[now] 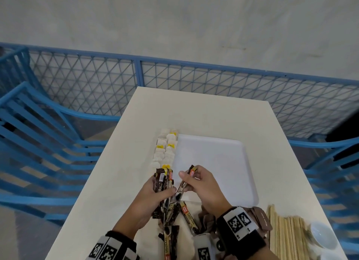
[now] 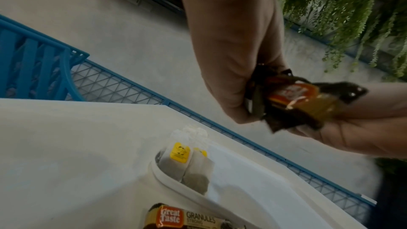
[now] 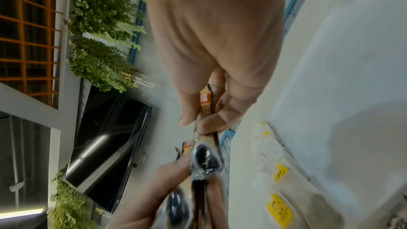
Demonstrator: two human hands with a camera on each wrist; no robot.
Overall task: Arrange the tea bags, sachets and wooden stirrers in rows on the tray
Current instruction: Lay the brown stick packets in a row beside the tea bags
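A white tray [image 1: 223, 158] lies mid-table. Tea bags [image 1: 165, 149] with yellow tags sit in two columns along its left side and show again in the wrist views [image 2: 185, 164] [image 3: 279, 205]. My left hand [image 1: 165, 189] grips a bundle of dark coffee sachets [image 1: 162, 182] [image 2: 293, 100] just above the tray's near-left corner. My right hand [image 1: 186, 182] pinches a single sachet [image 1: 187, 179] [image 3: 206, 109] between thumb and fingers, its lower end against the bundle. More sachets [image 1: 174, 220] lie loose on the table below the hands. Wooden stirrers [image 1: 287, 236] lie in a flat pile at the near right.
Brown sachets [image 1: 260, 219] lie between my right wrist and the stirrers. A small white bowl [image 1: 320, 238] stands at the table's near-right corner. A blue mesh fence [image 1: 194, 80] and blue chairs [image 1: 38, 143] surround the table.
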